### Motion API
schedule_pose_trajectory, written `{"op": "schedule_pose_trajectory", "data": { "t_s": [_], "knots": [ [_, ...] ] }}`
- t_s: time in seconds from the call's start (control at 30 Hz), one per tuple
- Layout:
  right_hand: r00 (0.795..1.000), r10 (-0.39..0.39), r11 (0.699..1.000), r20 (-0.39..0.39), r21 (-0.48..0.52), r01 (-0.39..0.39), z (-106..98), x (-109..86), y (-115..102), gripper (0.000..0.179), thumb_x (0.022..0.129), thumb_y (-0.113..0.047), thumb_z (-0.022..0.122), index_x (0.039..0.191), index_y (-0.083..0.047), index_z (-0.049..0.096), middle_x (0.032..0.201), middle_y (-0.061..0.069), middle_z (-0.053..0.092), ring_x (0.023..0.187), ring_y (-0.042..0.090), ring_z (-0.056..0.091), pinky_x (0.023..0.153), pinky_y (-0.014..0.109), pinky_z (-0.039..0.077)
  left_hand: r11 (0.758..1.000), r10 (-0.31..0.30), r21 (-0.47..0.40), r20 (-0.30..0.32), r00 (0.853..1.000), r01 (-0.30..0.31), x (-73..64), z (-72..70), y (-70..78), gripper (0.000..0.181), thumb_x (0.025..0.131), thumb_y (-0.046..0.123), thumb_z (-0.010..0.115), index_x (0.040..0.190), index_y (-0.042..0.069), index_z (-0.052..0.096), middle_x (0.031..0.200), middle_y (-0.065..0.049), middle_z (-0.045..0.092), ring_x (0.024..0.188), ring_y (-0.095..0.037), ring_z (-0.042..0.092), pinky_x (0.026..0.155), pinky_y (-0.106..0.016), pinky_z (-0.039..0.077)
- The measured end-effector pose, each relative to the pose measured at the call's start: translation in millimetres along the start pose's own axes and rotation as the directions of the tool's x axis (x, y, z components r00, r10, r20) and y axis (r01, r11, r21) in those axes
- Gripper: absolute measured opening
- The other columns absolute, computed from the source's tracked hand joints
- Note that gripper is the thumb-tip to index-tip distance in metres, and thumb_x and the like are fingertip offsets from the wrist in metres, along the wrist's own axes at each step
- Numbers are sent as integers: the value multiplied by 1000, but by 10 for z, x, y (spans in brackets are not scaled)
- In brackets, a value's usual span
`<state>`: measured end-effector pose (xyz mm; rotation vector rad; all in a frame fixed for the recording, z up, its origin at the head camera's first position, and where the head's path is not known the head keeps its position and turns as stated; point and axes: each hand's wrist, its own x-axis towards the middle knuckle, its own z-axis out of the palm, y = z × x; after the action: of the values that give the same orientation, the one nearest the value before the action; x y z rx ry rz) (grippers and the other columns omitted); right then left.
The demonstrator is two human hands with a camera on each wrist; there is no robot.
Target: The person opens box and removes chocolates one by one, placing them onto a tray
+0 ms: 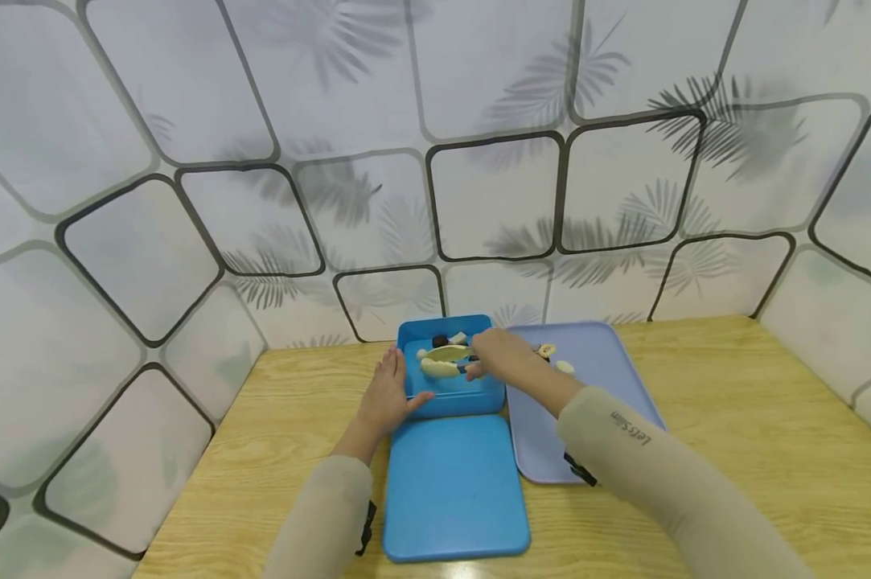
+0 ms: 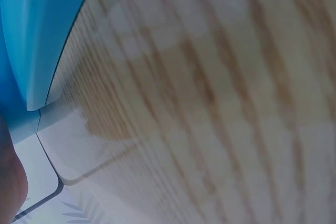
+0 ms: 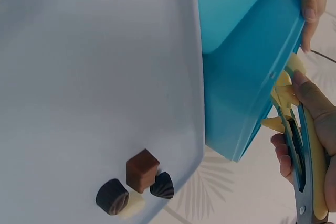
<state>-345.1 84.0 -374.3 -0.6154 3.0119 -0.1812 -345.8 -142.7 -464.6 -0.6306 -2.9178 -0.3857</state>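
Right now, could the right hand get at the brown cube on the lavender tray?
Probably yes: nothing covers the brown cube, though the right hand would first need to bring its tongs away from the blue box.

The person's left arm (image 1: pixel 322 511) reaches forward over the worktop (image 1: pixel 753 386), its left hand (image 1: pixel 386 400) turned toward the far edge, fingers straight and close together, thumb (image 1: pixel 422 399) spread to the right. The right arm (image 1: pixel 659 474) slants in from the near right corner; the right hand (image 1: pixel 503 356) grips, thumb stretched along one side, fingers curled opposite. Pale sleeves (image 1: pixel 332 498) end short of both bare hands.
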Motion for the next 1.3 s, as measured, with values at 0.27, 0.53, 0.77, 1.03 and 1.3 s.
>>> {"op": "schedule_pose_trajectory", "data": {
  "t_s": [0.27, 0.53, 0.77, 1.03, 1.3],
  "knots": [
    [1000, 2, 999, -9, -47, -2, -169, -62, 106, 41, 77, -47, 73, 69, -12, 54, 61, -1, 47, 56, 11, 44, 54, 25, 41, 1000, -11, -3, 1, 1000, 11, -3, -10, 31, 100, 88, 59, 52, 146, -13, 13, 154, -28, 10, 144, -37, 9, 117, -46, 14],
    [999, 37, 999, -36, -36, -38, -302, -214, 305, 41, 78, -49, 72, 70, -13, 55, 63, -3, 49, 58, 12, 46, 54, 26, 41, 1000, -14, -21, 0, 1000, 14, -25, -22, 43, 104, 87, 66, 46, 145, -13, 14, 154, -29, 12, 144, -39, 11, 116, -46, 16],
    [990, 21, 997, -138, -68, -30, -405, -461, 600, 41, 78, -47, 72, 73, -10, 56, 66, 1, 55, 62, 16, 54, 59, 32, 47, 1000, -26, -13, -1, 1000, 26, -19, -20, 46, 99, 88, 56, 56, 146, -13, 13, 154, -28, 11, 144, -38, 10, 117, -45, 15],
    [977, 1, 995, -214, -100, -23, -462, -758, 867, 42, 78, -44, 72, 71, -7, 53, 64, 2, 50, 59, 16, 49, 54, 31, 43, 1000, -16, -2, 9, 1000, 16, -2, -58, 35, 102, 87, 62, 50, 146, -13, 11, 154, -28, 9, 144, -38, 10, 117, -45, 14],
    [974, -36, 995, -224, -104, 13, -451, -995, 1025, 41, 77, -42, 72, 70, -8, 51, 62, 1, 49, 56, 14, 47, 53, 29, 42, 1000, -22, -13, 6, 1000, 22, -26, -62, 55, 103, 87, 65, 47, 146, -12, 13, 154, -28, 11, 144, -38, 10, 117, -46, 15]
  ]
}}
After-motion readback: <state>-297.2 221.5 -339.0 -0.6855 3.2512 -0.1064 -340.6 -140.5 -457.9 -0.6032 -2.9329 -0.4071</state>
